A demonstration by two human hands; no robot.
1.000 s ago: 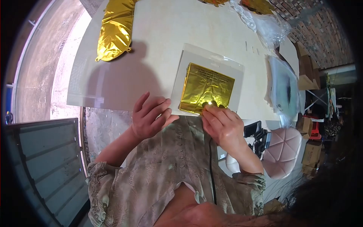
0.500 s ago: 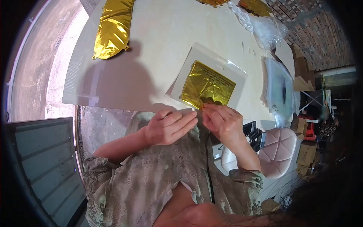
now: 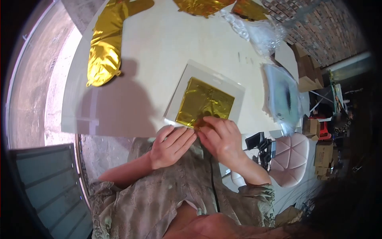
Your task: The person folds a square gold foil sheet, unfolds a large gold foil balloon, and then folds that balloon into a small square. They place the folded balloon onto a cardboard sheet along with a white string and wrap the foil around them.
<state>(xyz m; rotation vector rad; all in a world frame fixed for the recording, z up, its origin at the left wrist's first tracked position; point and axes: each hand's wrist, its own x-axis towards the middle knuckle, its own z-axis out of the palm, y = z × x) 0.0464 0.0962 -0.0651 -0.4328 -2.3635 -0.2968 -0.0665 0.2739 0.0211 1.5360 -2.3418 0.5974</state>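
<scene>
Table (image 3: 159, 47) carries a clear sleeve (image 3: 181, 89) at its near edge, tilted, holding a folded gold foil square (image 3: 205, 101). Foil lies just ahead of both hands, squarish, no clear long axis. Right hand (image 3: 221, 137) pinches its near corner; left hand (image 3: 173, 143) rests flat, fingers open, beside it.

- Pale table (image 3: 159, 44), lit, edge near the body.
- On it: clear sleeve (image 3: 181, 89) holding folded gold foil (image 3: 205, 101).
- Long gold foil balloon (image 3: 104, 47) at left.
- Crumpled clear plastic (image 3: 258, 34), stacked clear bags (image 3: 282, 95) at right.
</scene>
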